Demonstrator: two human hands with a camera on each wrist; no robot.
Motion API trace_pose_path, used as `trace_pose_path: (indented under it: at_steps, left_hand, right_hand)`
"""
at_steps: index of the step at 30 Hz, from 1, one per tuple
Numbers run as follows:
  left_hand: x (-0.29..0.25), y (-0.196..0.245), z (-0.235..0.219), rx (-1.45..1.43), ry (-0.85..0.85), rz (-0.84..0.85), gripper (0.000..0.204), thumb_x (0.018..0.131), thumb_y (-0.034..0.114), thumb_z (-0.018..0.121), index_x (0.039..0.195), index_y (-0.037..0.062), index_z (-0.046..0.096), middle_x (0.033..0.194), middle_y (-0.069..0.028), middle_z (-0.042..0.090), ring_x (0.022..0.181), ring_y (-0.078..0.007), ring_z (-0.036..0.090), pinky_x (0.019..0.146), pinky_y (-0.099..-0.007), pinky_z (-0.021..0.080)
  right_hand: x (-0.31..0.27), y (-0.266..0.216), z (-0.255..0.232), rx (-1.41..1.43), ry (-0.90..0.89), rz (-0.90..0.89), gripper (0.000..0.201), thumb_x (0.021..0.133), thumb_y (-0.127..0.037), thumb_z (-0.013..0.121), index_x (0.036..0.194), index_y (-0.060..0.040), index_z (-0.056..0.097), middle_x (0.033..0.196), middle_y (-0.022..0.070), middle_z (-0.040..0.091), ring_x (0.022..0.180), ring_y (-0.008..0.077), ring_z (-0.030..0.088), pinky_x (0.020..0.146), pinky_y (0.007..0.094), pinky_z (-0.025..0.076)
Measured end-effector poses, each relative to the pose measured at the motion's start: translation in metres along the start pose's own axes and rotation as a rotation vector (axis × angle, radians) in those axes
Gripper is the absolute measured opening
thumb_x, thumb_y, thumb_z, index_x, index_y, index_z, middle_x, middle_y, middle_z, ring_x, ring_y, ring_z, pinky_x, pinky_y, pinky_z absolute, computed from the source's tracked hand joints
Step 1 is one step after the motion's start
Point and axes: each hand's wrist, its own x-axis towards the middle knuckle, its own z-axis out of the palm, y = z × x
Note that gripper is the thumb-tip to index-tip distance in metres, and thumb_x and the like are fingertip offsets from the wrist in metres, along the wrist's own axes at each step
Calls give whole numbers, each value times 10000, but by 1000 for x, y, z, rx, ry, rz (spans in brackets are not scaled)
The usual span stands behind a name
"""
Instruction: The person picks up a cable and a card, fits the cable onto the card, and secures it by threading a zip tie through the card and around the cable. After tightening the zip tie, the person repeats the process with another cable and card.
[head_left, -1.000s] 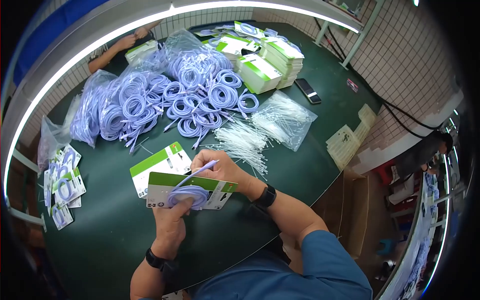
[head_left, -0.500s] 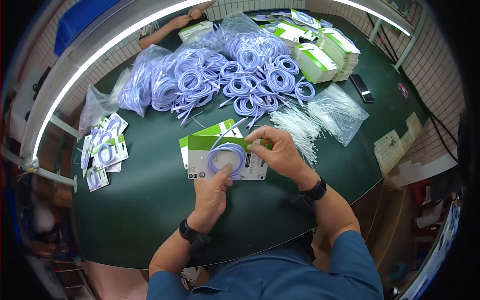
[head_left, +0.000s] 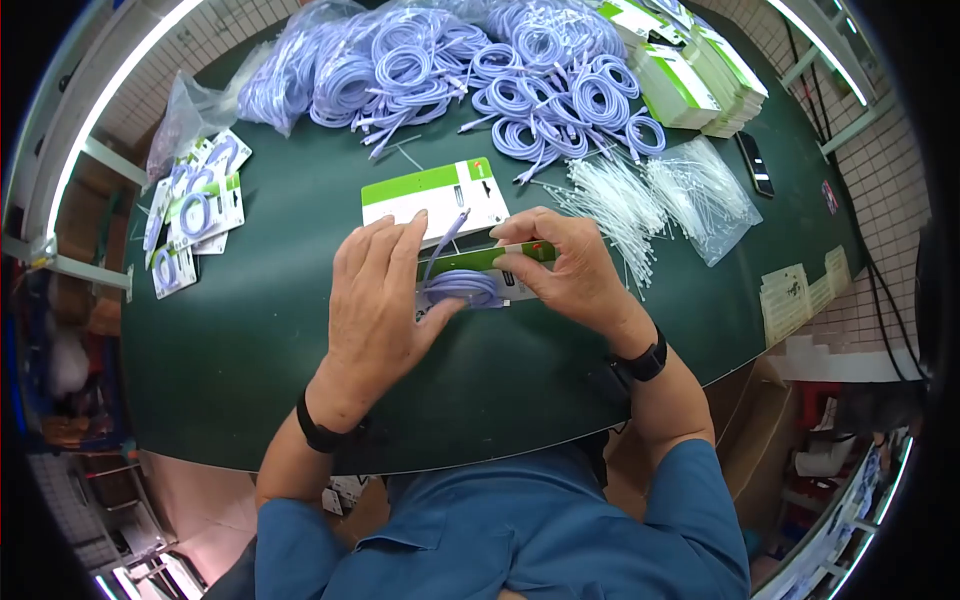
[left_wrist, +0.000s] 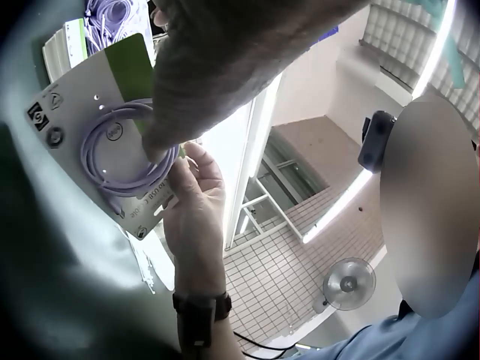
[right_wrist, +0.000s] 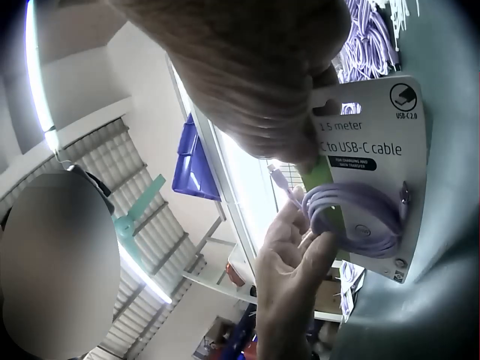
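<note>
A printed white and green USB-C cable card (right_wrist: 367, 161) is in front of the person, tilted so the head view sees it nearly edge-on. Coiled against its face is a lilac cable (head_left: 465, 288), one connector end sticking up past the top edge. The right hand (head_left: 575, 265) pinches the card's right end between thumb and fingers. At the card's left side is the left hand (head_left: 375, 290), its fingers straight and spread from the thumb, which touches the coil. Just beyond, another card (head_left: 440, 200) lies on the table.
A heap of lilac cables (head_left: 540, 90) covers the far side, with white cable ties (head_left: 610, 200) and a bag of ties (head_left: 705, 200) to its right. Stacked cards (head_left: 680, 85) and a phone (head_left: 755, 165) are at right. Carded cables (head_left: 195, 205) are piled at left.
The head view has shifted. The left hand has loosened from the card's lower edge and straightened its fingers at the left side. The right hand moved from the connector to the card's right end.
</note>
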Motion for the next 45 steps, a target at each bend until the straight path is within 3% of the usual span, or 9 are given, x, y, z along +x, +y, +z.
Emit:
trace_pose_path:
  at_steps: [2,7,10,13,18,25,33,37,45]
  left_hand:
    - [-2,-3,7,9,-67,19,789,796,163,892,1483,-6,543,1231,-183,652,1173,-354,628,997,-475,518]
    - [-16,-9,21,-4,-124,70,641,834,88,810,1442,13,621,1030,-110,669,953,-289,669,854,-412,536]
    - [-21,-4,25,33,-139,39,595,837,46,771,1419,28,654,953,-84,659,855,-264,668,772,-383,533]
    - [-18,-6,29,37,9,116,571,827,-3,735,1393,48,680,936,-89,644,820,-257,662,714,-369,526]
    - [-21,-9,37,-76,93,136,575,794,-50,727,1361,37,683,973,-101,677,843,-277,691,757,-401,560]
    - [-25,-20,38,-284,99,98,394,793,-55,775,1175,16,708,1086,-133,745,994,-311,745,873,-434,614]
    - [-24,-23,22,-122,120,205,231,810,13,816,1025,12,732,1085,-132,768,955,-296,762,813,-387,633]
    - [-29,-26,22,-217,88,185,314,785,-84,843,1062,7,727,1082,-166,782,896,-295,778,764,-358,636]
    - [-31,-26,28,-226,134,179,296,779,-99,838,1045,-19,737,1072,-187,776,856,-304,774,727,-351,632]
  right_hand:
    - [-2,0,5,8,-12,-40,273,867,-7,849,1123,-16,755,1042,133,785,894,189,762,784,305,594]
    - [1,-8,5,-2,-29,48,315,850,-25,868,1147,-30,761,1033,125,777,859,215,743,746,333,592]
    - [2,-9,10,-146,24,-217,347,811,-19,886,1137,-50,770,1004,106,761,849,237,729,732,341,587]
    - [2,-4,14,-188,53,-313,340,786,-17,896,1102,-61,781,988,90,750,840,239,712,725,343,581]
    - [2,3,24,-209,97,-445,293,751,0,907,1008,-74,788,974,67,742,831,233,690,710,341,567]
    - [1,19,27,-223,98,-419,283,726,1,917,956,-87,777,945,52,742,805,227,668,666,334,537]
    - [0,24,33,-212,108,-454,322,701,-15,938,966,-95,775,925,49,736,755,212,643,619,325,509]
    - [-1,25,34,-201,107,-452,335,695,-26,949,971,-101,776,925,47,734,755,206,637,611,314,500]
    - [-1,25,37,-196,95,-435,338,697,-46,962,974,-102,777,930,56,733,763,198,629,616,300,490]
